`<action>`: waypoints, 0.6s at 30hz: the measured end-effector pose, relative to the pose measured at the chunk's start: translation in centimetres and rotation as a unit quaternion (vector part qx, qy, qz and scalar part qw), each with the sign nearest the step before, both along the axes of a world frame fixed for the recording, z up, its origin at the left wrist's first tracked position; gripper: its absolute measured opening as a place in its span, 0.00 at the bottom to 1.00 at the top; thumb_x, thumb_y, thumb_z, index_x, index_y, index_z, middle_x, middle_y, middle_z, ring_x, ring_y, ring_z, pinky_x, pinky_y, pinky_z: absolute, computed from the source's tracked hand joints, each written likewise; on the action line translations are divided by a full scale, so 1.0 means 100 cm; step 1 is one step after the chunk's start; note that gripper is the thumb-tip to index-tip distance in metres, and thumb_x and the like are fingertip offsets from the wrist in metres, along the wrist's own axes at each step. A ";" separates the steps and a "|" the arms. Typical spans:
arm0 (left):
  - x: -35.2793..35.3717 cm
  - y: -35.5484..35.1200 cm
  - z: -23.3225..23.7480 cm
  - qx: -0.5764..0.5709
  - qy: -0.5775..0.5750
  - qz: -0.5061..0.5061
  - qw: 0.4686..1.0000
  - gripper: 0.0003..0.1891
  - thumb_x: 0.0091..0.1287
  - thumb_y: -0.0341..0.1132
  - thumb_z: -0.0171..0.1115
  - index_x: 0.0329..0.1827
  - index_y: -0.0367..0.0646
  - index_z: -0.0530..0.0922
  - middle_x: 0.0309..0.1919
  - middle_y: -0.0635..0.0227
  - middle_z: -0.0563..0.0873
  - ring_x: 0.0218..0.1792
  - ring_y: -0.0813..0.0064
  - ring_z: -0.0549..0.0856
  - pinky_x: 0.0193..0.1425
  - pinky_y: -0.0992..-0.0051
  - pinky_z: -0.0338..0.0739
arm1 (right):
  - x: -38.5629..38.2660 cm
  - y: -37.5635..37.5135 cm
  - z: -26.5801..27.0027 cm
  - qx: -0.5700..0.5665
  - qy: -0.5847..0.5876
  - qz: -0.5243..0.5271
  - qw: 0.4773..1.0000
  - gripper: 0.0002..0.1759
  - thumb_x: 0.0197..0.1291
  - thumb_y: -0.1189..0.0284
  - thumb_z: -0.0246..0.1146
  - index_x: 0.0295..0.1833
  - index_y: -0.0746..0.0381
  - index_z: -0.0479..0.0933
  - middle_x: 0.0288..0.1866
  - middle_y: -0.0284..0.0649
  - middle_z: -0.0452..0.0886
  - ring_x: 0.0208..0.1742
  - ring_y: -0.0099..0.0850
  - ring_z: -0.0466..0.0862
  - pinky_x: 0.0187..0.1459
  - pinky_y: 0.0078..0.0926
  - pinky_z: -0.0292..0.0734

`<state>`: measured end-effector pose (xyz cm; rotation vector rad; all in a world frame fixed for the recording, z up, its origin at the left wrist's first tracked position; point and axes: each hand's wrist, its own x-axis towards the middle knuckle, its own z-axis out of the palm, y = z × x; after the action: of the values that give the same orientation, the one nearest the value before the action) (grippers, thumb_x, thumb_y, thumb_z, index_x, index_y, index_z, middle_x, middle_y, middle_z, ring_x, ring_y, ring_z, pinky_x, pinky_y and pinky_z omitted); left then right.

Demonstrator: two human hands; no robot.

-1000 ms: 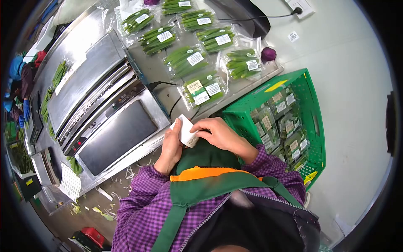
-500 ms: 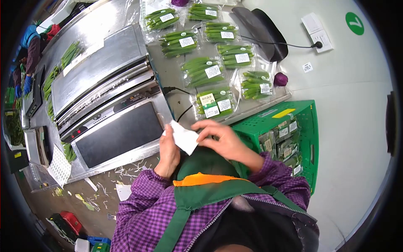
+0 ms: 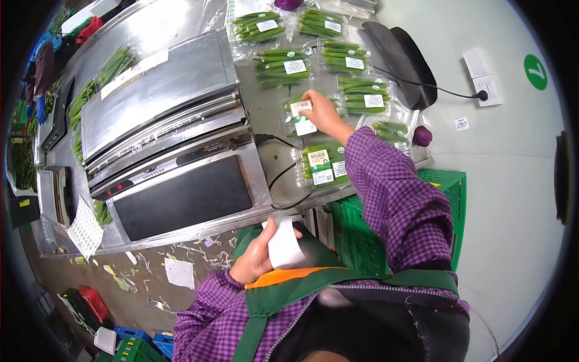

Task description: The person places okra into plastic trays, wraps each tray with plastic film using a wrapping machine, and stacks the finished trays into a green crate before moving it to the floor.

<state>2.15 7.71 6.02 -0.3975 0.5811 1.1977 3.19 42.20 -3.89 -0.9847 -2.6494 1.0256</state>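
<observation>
My left hand [image 3: 256, 256] is closed round a white paper sheet [image 3: 283, 244], held low in front of the apron. My right hand [image 3: 325, 114] reaches out over the table. Its thumb and fingers pinch the edge of a green-and-white label [image 3: 303, 117], which lies against a clear pack of green vegetable pods [image 3: 292, 107]. The hand covers part of that pack. Just nearer to me, another pack of pods [image 3: 325, 163] bears a similar green label beside a white one. Several more packs with white labels [image 3: 294, 66] lie further back.
On the left stands a wrapping machine [image 3: 181, 181] with a black plate. A black cable [image 3: 280, 175] runs beside it. Below the table's right end is a green crate [image 3: 446, 187]. A purple round vegetable [image 3: 423, 136] sits near the edge. A co-worker's blue-gloved hand [image 3: 41, 110] shows far left.
My right hand has left the sheet and moved up and away to a pack, with a green-and-white label at its fingers. My left hand has lowered with the sheet. The view has shifted.
</observation>
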 end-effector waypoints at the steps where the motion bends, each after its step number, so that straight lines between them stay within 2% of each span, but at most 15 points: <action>1: 0.002 -0.006 0.004 0.014 0.015 -0.001 1.000 0.29 0.68 0.59 0.43 0.51 0.40 0.74 0.41 0.55 0.82 0.45 0.62 0.83 0.54 0.64 0.76 | 0.001 0.001 -0.006 0.097 -0.024 0.029 0.995 0.21 0.48 0.70 0.69 0.47 0.62 0.72 0.43 0.42 0.76 0.44 0.37 0.77 0.45 0.33 0.73; 2: 0.002 -0.017 0.004 0.012 0.015 -0.002 1.000 0.29 0.68 0.59 0.43 0.51 0.40 0.74 0.41 0.55 0.82 0.45 0.62 0.83 0.54 0.64 0.76 | 0.001 -0.004 0.003 0.095 -0.025 0.028 0.995 0.21 0.48 0.70 0.69 0.47 0.62 0.72 0.43 0.42 0.76 0.44 0.37 0.77 0.45 0.33 0.73; 4: 0.000 -0.038 0.003 0.147 0.184 -0.057 0.970 0.24 0.70 0.50 0.49 0.55 0.35 0.73 0.45 0.63 0.81 0.49 0.74 0.78 0.55 0.72 0.72 | 0.011 -0.014 0.021 0.262 0.026 0.117 0.958 0.25 0.47 0.70 0.69 0.51 0.63 0.71 0.50 0.47 0.75 0.51 0.43 0.75 0.49 0.36 0.72; 5: 0.000 -0.037 0.001 0.147 0.183 -0.060 0.970 0.24 0.70 0.50 0.49 0.55 0.35 0.73 0.45 0.63 0.81 0.49 0.74 0.78 0.55 0.72 0.72 | 0.016 -0.014 0.018 0.262 0.024 0.114 0.958 0.25 0.47 0.70 0.69 0.51 0.63 0.71 0.50 0.47 0.75 0.51 0.43 0.75 0.49 0.36 0.72; 6: 0.001 -0.034 -0.004 0.229 0.352 -0.132 0.898 0.21 0.70 0.45 0.51 0.53 0.35 0.75 0.46 0.64 0.81 0.49 0.75 0.78 0.54 0.73 0.72 | 0.023 -0.013 0.014 0.295 -0.006 0.163 0.941 0.26 0.47 0.70 0.69 0.53 0.63 0.71 0.50 0.46 0.74 0.52 0.43 0.74 0.49 0.37 0.72; 7: 0.002 -0.031 -0.008 0.302 0.506 -0.199 0.783 0.18 0.69 0.40 0.54 0.52 0.35 0.76 0.47 0.65 0.81 0.48 0.77 0.78 0.53 0.73 0.71 | 0.026 -0.016 0.021 0.328 -0.035 0.211 0.920 0.28 0.47 0.69 0.69 0.55 0.62 0.71 0.49 0.45 0.74 0.54 0.42 0.72 0.50 0.38 0.72; 8: 0.007 -0.025 -0.012 0.298 0.493 -0.218 0.788 0.16 0.66 0.41 0.59 0.48 0.35 0.79 0.46 0.65 0.82 0.49 0.77 0.78 0.53 0.73 0.72 | 0.029 -0.019 0.029 0.330 -0.034 0.205 0.921 0.28 0.47 0.69 0.69 0.55 0.62 0.71 0.49 0.45 0.74 0.54 0.42 0.72 0.50 0.38 0.72; 9: 0.010 -0.021 -0.013 0.302 0.494 -0.223 0.784 0.16 0.66 0.41 0.59 0.48 0.35 0.79 0.46 0.65 0.82 0.49 0.77 0.78 0.53 0.73 0.72 | 0.036 -0.023 0.038 0.268 -0.043 0.197 0.942 0.28 0.48 0.68 0.68 0.55 0.63 0.70 0.50 0.46 0.74 0.54 0.43 0.73 0.50 0.38 0.72; 11: 0.020 -0.013 -0.012 0.119 0.364 -0.203 0.901 0.16 0.69 0.41 0.56 0.49 0.37 0.79 0.42 0.70 0.83 0.44 0.80 0.79 0.50 0.77 0.73 | 0.050 -0.050 0.078 0.109 -0.053 0.176 0.977 0.26 0.52 0.65 0.65 0.56 0.64 0.70 0.50 0.48 0.76 0.51 0.43 0.76 0.51 0.39 0.72; 12: 0.021 -0.006 -0.010 0.091 0.382 -0.164 0.905 0.16 0.70 0.41 0.53 0.48 0.37 0.79 0.38 0.72 0.84 0.41 0.81 0.80 0.48 0.79 0.74 | 0.064 -0.064 0.093 0.048 0.013 0.211 0.976 0.24 0.55 0.65 0.63 0.55 0.64 0.70 0.44 0.48 0.79 0.45 0.43 0.79 0.48 0.38 0.74; 13: 0.027 -0.003 -0.019 0.041 0.376 -0.108 0.919 0.18 0.72 0.44 0.49 0.48 0.39 0.80 0.33 0.74 0.83 0.35 0.85 0.79 0.41 0.82 0.74 | 0.072 -0.082 0.120 -0.147 -0.032 0.218 0.964 0.24 0.54 0.66 0.62 0.55 0.64 0.71 0.38 0.46 0.82 0.40 0.41 0.82 0.42 0.36 0.76; 15: 0.031 0.014 -0.017 -0.049 0.267 0.028 0.962 0.18 0.72 0.45 0.48 0.49 0.39 0.78 0.33 0.73 0.82 0.34 0.83 0.80 0.39 0.80 0.75 | 0.099 -0.122 0.156 -0.357 -0.077 0.247 0.898 0.27 0.53 0.66 0.64 0.59 0.61 0.68 0.33 0.42 0.82 0.33 0.34 0.83 0.36 0.32 0.76; 16: 0.030 0.020 -0.012 -0.061 0.256 0.056 0.963 0.18 0.72 0.44 0.48 0.51 0.38 0.76 0.35 0.71 0.82 0.34 0.80 0.81 0.38 0.78 0.76 | 0.112 -0.142 0.161 -0.349 -0.051 0.249 0.902 0.29 0.52 0.68 0.65 0.61 0.60 0.67 0.31 0.42 0.82 0.31 0.35 0.83 0.34 0.34 0.76; 17: 0.032 0.024 -0.009 -0.056 0.258 0.049 0.963 0.18 0.72 0.44 0.48 0.51 0.38 0.76 0.35 0.71 0.82 0.34 0.80 0.81 0.38 0.78 0.76 | 0.124 -0.158 0.159 -0.281 -0.001 0.252 0.926 0.27 0.51 0.70 0.65 0.58 0.62 0.69 0.32 0.42 0.81 0.32 0.38 0.82 0.34 0.35 0.75; 18: 0.034 0.028 -0.006 -0.046 0.258 0.048 0.964 0.18 0.72 0.45 0.47 0.51 0.39 0.75 0.37 0.69 0.82 0.36 0.78 0.81 0.40 0.76 0.76 | 0.133 -0.171 0.152 -0.248 -0.013 0.233 0.940 0.23 0.51 0.70 0.65 0.54 0.62 0.72 0.32 0.43 0.81 0.34 0.40 0.82 0.35 0.37 0.75</action>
<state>5.53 10.52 5.42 -0.1877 1.0792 1.3798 16.47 25.10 11.34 -0.4181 -2.7676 1.8557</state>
